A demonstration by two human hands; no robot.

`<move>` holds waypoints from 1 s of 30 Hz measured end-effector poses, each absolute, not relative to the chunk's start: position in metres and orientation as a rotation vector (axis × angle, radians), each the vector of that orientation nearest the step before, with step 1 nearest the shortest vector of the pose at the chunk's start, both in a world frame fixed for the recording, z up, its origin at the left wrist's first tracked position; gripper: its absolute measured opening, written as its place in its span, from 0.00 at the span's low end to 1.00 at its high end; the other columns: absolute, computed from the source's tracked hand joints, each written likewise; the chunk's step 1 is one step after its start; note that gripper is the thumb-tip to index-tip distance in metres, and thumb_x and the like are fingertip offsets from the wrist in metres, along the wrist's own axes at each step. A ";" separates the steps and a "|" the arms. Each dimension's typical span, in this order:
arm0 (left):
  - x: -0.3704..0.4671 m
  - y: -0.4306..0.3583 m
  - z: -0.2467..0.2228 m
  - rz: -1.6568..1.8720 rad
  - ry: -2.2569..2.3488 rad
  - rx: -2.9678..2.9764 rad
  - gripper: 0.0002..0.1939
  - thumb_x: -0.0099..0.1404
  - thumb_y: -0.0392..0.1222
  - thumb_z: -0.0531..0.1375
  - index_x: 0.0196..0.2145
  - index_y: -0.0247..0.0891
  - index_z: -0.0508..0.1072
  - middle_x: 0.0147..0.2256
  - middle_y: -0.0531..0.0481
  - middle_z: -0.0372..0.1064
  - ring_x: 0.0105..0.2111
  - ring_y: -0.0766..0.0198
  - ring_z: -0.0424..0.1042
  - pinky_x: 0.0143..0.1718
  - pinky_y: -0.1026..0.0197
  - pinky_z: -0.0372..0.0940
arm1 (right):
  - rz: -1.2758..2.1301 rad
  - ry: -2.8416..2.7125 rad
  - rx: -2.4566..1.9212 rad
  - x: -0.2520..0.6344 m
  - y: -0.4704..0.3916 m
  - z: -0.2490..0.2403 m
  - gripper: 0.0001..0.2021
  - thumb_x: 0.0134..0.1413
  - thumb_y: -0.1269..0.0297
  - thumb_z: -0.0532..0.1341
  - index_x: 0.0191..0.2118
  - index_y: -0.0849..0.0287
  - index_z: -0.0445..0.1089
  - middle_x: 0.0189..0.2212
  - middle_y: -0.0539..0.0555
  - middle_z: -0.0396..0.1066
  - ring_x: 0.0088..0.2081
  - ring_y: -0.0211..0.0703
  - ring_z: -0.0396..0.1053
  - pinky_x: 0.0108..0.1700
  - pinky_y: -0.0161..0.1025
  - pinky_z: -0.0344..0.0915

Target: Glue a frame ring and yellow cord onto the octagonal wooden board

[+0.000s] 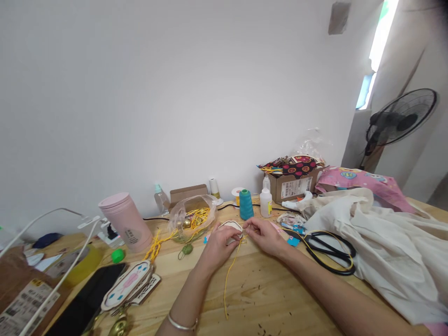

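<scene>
My left hand (222,243) is closed on a small white plaque (231,225) with a brown edge, pressing it near the table top; my fingers hide part of it. A yellow cord (229,275) hangs from the plaque's lower right and trails toward me over the wood. Just to the right, the fingertips of my right hand (263,237) are pinched together beside the plaque's edge. What they hold is too small to make out. A teal thread cone (246,205) stands right behind my hands, next to a white glue bottle (266,203).
Black-handled scissors (332,252) and white cloth (371,233) lie at right, before a cardboard box (292,186). On the left are a pink tumbler (126,221), a bag of yellow cord (196,217), a phone (87,298) and stacked decorated plaques (128,284).
</scene>
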State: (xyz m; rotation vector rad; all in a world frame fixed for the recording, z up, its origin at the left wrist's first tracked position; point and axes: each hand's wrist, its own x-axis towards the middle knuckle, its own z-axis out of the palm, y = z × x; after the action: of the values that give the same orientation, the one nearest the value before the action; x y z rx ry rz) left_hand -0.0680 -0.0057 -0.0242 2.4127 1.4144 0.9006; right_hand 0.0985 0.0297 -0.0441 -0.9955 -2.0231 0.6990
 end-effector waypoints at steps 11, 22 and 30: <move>-0.066 -0.023 -0.013 0.735 1.661 2.415 0.05 0.50 0.41 0.56 0.22 0.39 0.69 0.29 0.50 0.66 0.32 0.61 0.65 0.32 0.61 0.58 | 0.648 -2.071 -1.005 0.097 0.031 -0.051 0.09 0.48 0.66 0.51 0.34 0.58 0.65 0.21 0.48 0.64 0.23 0.34 0.59 0.23 0.29 0.52; -0.063 -0.045 -0.017 0.592 1.732 2.351 0.05 0.54 0.37 0.52 0.23 0.38 0.66 0.26 0.50 0.65 0.29 0.63 0.63 0.29 0.64 0.55 | 0.540 -1.979 -1.133 0.100 0.028 -0.041 0.08 0.47 0.67 0.51 0.33 0.57 0.65 0.18 0.46 0.62 0.21 0.34 0.58 0.21 0.29 0.48; -0.063 -0.035 -0.013 0.792 1.712 2.333 0.09 0.53 0.46 0.54 0.25 0.38 0.68 0.28 0.50 0.66 0.31 0.61 0.63 0.33 0.59 0.58 | 0.474 -2.004 -1.109 0.101 0.026 -0.035 0.08 0.48 0.67 0.51 0.34 0.57 0.65 0.21 0.47 0.66 0.23 0.35 0.61 0.23 0.30 0.51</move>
State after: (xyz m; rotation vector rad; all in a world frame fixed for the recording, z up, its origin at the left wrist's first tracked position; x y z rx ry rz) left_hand -0.0630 -0.0350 -0.0135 2.3325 1.7121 0.7924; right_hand 0.1007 0.0262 -0.0354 -1.1086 -2.0045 0.4739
